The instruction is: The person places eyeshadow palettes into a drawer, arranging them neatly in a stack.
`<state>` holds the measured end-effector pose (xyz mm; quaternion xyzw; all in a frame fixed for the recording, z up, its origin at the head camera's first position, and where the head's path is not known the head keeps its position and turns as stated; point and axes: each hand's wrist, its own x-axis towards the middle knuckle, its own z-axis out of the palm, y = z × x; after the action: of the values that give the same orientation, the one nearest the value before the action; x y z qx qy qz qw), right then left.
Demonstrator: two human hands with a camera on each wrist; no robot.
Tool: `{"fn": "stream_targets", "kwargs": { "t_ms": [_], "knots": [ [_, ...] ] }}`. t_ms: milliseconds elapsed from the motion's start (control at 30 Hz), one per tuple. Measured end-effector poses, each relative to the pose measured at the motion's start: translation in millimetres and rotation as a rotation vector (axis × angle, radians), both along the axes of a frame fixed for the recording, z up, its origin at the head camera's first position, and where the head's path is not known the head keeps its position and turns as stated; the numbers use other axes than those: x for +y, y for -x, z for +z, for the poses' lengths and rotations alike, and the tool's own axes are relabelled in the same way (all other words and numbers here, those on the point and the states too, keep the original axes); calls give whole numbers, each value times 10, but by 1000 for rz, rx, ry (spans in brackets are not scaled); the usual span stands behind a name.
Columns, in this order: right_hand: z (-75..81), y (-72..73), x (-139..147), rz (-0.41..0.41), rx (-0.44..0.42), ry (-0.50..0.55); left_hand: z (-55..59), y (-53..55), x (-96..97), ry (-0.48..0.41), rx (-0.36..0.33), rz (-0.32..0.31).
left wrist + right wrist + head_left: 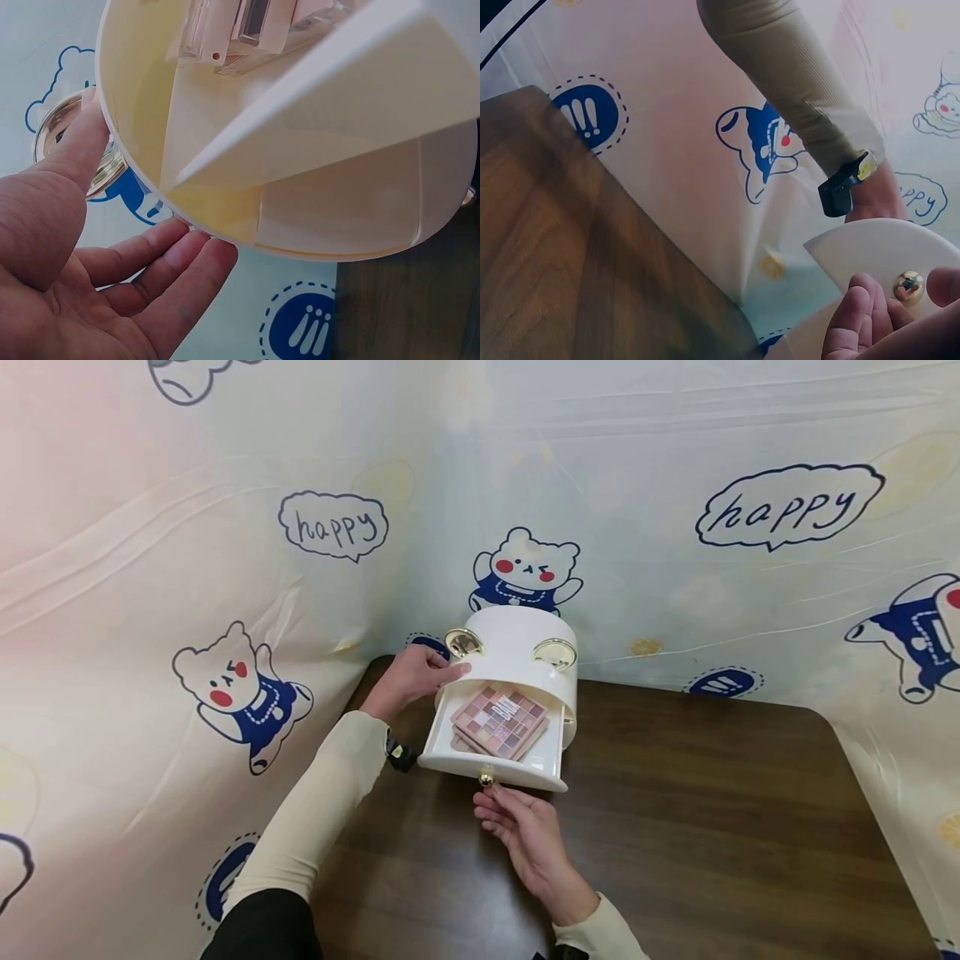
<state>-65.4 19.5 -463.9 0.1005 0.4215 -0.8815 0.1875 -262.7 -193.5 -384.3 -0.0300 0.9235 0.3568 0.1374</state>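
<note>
A white rounded storage box with two gold-rimmed round pieces on top stands on the table. Its drawer is pulled out toward the front. Inside lies an eyeshadow palette with pinkish squares, on top of another flat case. My left hand holds the box's left side, thumb at the front rim and fingers along the outer wall in the left wrist view. Right at the drawer's gold knob is my right hand; in the right wrist view its thumb and fingers stand apart on either side of the knob.
The dark wooden table extends to the right of the box. Behind it and on the left hangs a pale curtain printed with bears and "happy" bubbles. A small black device is strapped to the left wrist.
</note>
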Motion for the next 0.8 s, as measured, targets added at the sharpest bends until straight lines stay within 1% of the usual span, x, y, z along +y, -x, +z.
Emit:
{"fn": "stream_targets", "kwargs": {
  "t_ms": [200, 400, 600, 800],
  "knots": [
    [-41, 49, -47, -30, -23, 26, 14, 4, 5, -9, -22, 2],
    [-46, 83, -87, -56, -27, 42, 15, 11, 2, -3, -15, 1],
    [-34, 81, -92, -31, -51, 71, 20, 8, 0, -1, -16, -8],
    [-42, 79, -103, -17, -71, 118, 13, -6, -6, -12, 2, -13]
  ]
}}
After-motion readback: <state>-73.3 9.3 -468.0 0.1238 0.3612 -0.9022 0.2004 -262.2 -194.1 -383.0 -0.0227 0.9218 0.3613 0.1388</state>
